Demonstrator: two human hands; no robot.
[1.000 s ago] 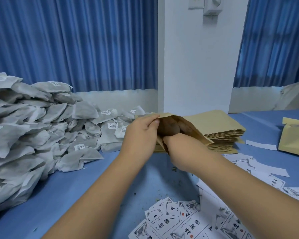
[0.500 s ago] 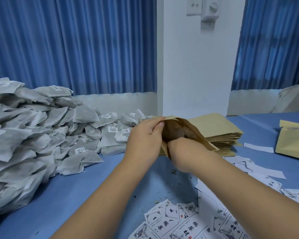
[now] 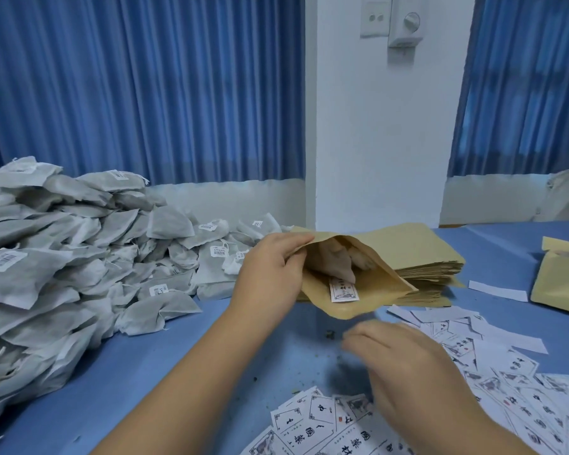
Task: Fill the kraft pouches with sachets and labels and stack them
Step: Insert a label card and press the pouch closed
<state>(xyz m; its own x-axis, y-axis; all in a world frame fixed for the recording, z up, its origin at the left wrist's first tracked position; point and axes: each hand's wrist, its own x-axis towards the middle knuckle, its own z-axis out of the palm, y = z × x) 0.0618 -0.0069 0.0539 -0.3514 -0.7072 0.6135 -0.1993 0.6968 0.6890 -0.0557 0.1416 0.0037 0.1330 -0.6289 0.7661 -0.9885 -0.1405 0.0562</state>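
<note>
The kraft pouch (image 3: 352,305) is held mouth-open by the left hand (image 3: 270,274), which pinches its upper lip; a pale sachet (image 3: 334,257) and a printed label (image 3: 344,290) show inside. The right hand (image 3: 404,366), blurred, hovers near its lower edge, fingers relaxed and empty, over loose labels (image 3: 309,418) on the counter (image 3: 178,356).

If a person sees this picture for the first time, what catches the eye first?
Most striking is the big heap of grey sachets on the left of the blue table. In the middle, the left hand grips the rim of an open kraft pouch with a label inside. At front right, loose labels lie scattered below the blurred right hand.
</note>
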